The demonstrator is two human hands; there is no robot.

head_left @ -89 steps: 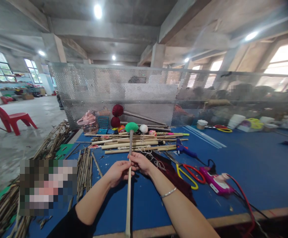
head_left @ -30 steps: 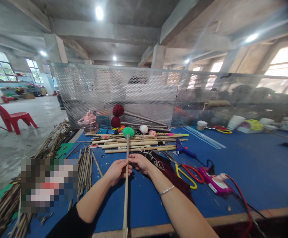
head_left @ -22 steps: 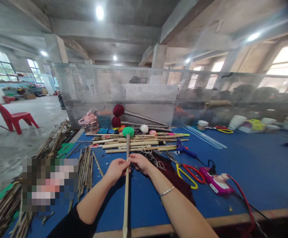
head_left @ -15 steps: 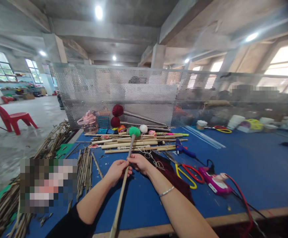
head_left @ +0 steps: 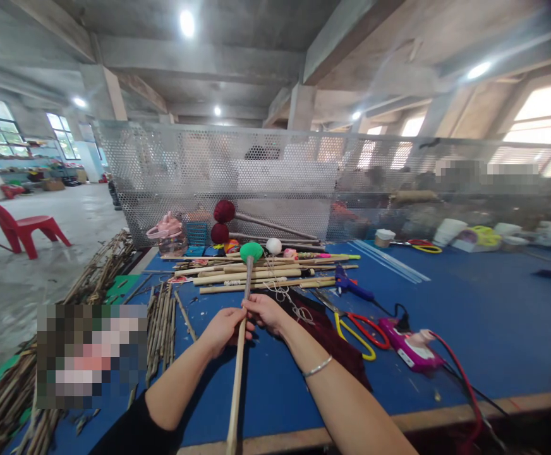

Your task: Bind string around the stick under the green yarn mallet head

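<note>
Far left: red chair (head_left: 38, 224) on the floor, then bundles of dry twigs (head_left: 12, 382) along the edge of the blue tabletop (head_left: 469, 309). Row of short sticks (head_left: 160, 328) next. Left hand (head_left: 222, 328): thumb and fingertips pinched on a stick (head_left: 238, 373), pale below, greyish above, ending in a green head (head_left: 251, 252). Stick held at a slant across the middle, lower end toward the wearer, green head just in front of loose pale rods (head_left: 256, 275). Right hand (head_left: 266, 311): also pinching, on the shaft just beside the left, near where grey meets pale. Judged step: working that join, perhaps wrapping or smoothing a covering; any tape too small to tell. Next move likely calls for one grip steadying the shaft, the other turning or drawing material along it. Rightward: dark red cloth (head_left: 346, 354) partly under the forearm, glue gun (head_left: 351, 287), scissors (head_left: 369, 320), magenta power strip (head_left: 408, 347).
</note>
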